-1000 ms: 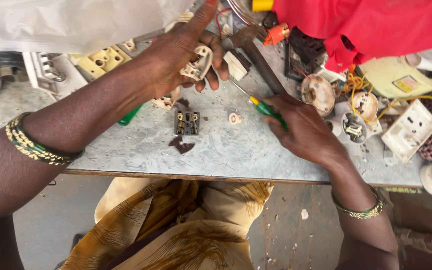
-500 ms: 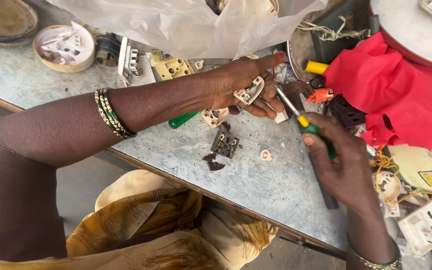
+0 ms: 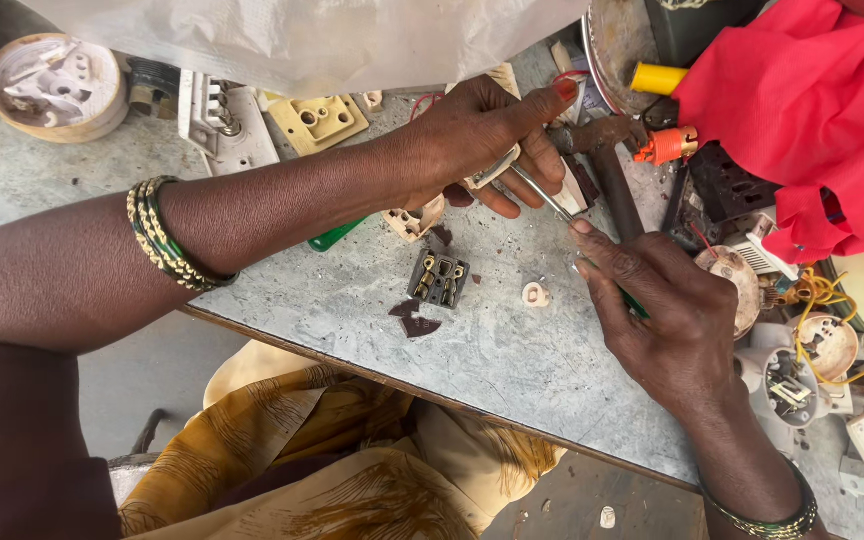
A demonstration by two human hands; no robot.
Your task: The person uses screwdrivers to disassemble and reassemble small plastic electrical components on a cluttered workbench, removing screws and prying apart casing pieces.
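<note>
Our left hand clamps a small cream plastic socket part; our right hand grips a green-handled screwdriver (tip at the part).

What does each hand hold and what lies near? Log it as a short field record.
left hand: grips a small cream socket part
right hand: holds a screwdriver, tip at the socket part
between hands: dark socket insert with brass contacts, brown fragments, small cream piece
surface: grey worktop
right side: red cloth, hammer
</note>
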